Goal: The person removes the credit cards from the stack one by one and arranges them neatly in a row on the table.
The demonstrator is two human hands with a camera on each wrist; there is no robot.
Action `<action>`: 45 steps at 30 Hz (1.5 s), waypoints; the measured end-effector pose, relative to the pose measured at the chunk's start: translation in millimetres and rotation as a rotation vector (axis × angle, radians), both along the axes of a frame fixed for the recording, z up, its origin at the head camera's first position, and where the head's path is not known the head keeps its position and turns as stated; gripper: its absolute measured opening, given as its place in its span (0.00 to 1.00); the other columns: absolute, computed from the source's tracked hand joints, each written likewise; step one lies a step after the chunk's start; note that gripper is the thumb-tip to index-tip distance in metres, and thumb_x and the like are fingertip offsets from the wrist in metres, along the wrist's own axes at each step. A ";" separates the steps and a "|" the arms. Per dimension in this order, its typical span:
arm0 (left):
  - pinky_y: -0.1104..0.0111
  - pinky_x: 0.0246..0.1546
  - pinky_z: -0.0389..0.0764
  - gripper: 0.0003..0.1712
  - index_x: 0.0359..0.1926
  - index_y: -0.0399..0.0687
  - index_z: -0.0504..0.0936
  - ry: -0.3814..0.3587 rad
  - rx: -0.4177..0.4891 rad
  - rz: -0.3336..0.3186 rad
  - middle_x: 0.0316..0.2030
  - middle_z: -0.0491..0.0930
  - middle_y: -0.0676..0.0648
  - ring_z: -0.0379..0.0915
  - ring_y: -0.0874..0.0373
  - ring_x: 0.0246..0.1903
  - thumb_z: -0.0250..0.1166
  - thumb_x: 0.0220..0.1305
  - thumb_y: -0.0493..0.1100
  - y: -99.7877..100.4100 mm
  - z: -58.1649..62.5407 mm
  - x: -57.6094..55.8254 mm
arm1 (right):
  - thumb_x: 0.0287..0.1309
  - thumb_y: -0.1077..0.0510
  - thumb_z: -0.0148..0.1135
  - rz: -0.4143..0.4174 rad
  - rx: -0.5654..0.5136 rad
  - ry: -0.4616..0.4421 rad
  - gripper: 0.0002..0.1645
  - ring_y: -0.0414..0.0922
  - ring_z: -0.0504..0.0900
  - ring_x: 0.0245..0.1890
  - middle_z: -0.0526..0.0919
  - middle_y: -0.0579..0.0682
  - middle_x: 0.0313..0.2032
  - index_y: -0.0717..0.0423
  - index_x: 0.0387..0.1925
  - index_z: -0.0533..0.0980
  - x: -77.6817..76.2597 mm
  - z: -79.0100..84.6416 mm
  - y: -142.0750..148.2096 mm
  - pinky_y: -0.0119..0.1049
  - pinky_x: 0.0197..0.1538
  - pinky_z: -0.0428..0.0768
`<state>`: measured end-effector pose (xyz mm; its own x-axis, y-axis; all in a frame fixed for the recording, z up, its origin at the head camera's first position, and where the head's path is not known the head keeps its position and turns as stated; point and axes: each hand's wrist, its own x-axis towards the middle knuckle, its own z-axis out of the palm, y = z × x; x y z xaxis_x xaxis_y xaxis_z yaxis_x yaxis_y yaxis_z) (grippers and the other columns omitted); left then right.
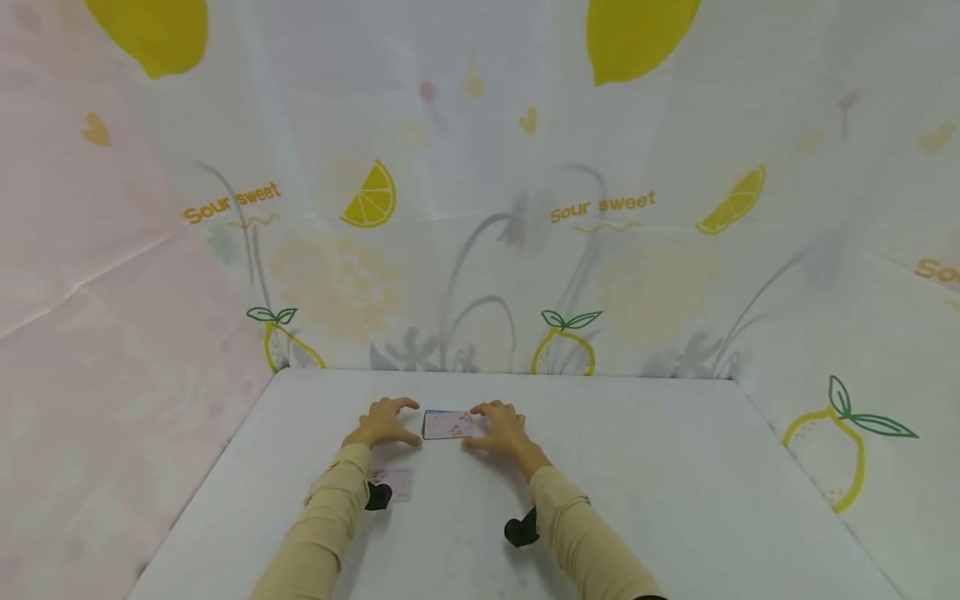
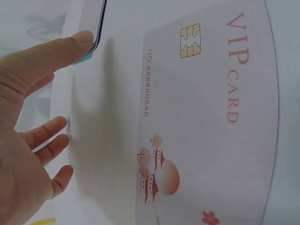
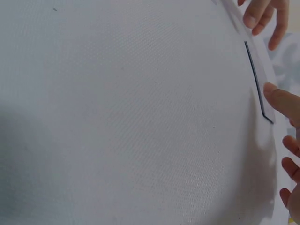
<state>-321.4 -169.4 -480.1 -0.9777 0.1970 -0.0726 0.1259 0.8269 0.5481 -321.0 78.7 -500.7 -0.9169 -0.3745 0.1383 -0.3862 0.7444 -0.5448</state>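
Observation:
A small stack of cards (image 1: pixel 447 425) lies toward the far part of the white table, a pale pink printed card on top and dark and teal edges showing beneath. My left hand (image 1: pixel 383 422) is beside the stack's left end, thumb and fingers spread apart and curved, with nothing held. Across from it, my right hand (image 1: pixel 501 428) is at the right end, its thumb and forefinger reaching to the card's edges; whether they touch is unclear. Nearer me, a pink VIP card (image 2: pixel 206 112) lies flat, partly hidden by the left forearm in the head view.
The white table (image 1: pixel 675 483) ends at a back wall cloth (image 1: pixel 480 275) printed with lemons and lettering. Black wrist-worn pieces hang under both sleeves, the left one (image 1: pixel 378 497) over the VIP card and the right one (image 1: pixel 521 528) above the table.

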 end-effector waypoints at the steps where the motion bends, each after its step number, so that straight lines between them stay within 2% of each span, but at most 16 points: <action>1: 0.36 0.48 0.60 0.37 0.54 0.47 0.76 -0.004 -0.006 -0.001 0.55 0.69 0.32 0.61 0.32 0.55 0.77 0.39 0.48 0.4 0.2 -1.0 | 0.44 0.45 0.73 0.000 0.003 0.002 0.33 0.57 0.70 0.49 0.76 0.58 0.50 0.54 0.51 0.76 -0.5 -0.3 0.5 0.58 0.47 0.64; 8: 0.35 0.47 0.61 0.38 0.55 0.47 0.76 0.001 -0.024 -0.013 0.56 0.69 0.30 0.61 0.30 0.54 0.77 0.39 0.49 4.7 0.5 -7.6 | 0.43 0.45 0.73 -0.009 0.014 -0.006 0.34 0.58 0.70 0.49 0.76 0.57 0.49 0.55 0.52 0.76 -3.2 -1.1 4.2 0.61 0.48 0.64; 15: 0.35 0.47 0.61 0.39 0.55 0.47 0.76 0.001 -0.050 -0.001 0.55 0.69 0.30 0.61 0.30 0.55 0.78 0.37 0.49 6.6 -3.7 -10.8 | 0.43 0.45 0.73 -0.011 0.014 -0.030 0.35 0.57 0.70 0.48 0.76 0.56 0.47 0.54 0.52 0.75 -3.5 -3.5 3.2 0.59 0.47 0.63; 27: 0.35 0.50 0.59 0.40 0.55 0.48 0.76 -0.016 -0.087 0.015 0.55 0.67 0.30 0.59 0.30 0.55 0.78 0.37 0.51 14.0 -0.2 -10.0 | 0.41 0.47 0.75 -0.001 0.012 -0.062 0.36 0.59 0.68 0.49 0.76 0.57 0.47 0.55 0.53 0.75 -3.3 0.6 0.0 0.62 0.49 0.60; 37: 0.37 0.50 0.59 0.40 0.55 0.49 0.76 -0.013 -0.108 0.034 0.54 0.66 0.30 0.59 0.33 0.54 0.79 0.37 0.50 19.1 2.6 -11.5 | 0.38 0.44 0.76 -0.002 0.049 -0.051 0.38 0.58 0.68 0.49 0.75 0.57 0.49 0.53 0.53 0.76 -11.3 0.3 -1.2 0.60 0.48 0.62; 45: 0.37 0.50 0.59 0.40 0.55 0.47 0.77 -0.003 -0.122 0.034 0.52 0.66 0.30 0.60 0.33 0.52 0.79 0.37 0.49 21.8 4.6 -7.8 | 0.38 0.44 0.76 -0.016 0.072 -0.066 0.38 0.59 0.68 0.49 0.74 0.58 0.50 0.52 0.53 0.76 -11.9 -0.5 -4.0 0.60 0.48 0.62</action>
<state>-329.2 -147.6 -475.4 -0.9834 0.1529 -0.0973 0.0948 0.8914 0.4432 -332.9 74.7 -501.2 -0.9289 -0.3669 0.0508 -0.3395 0.7884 -0.5130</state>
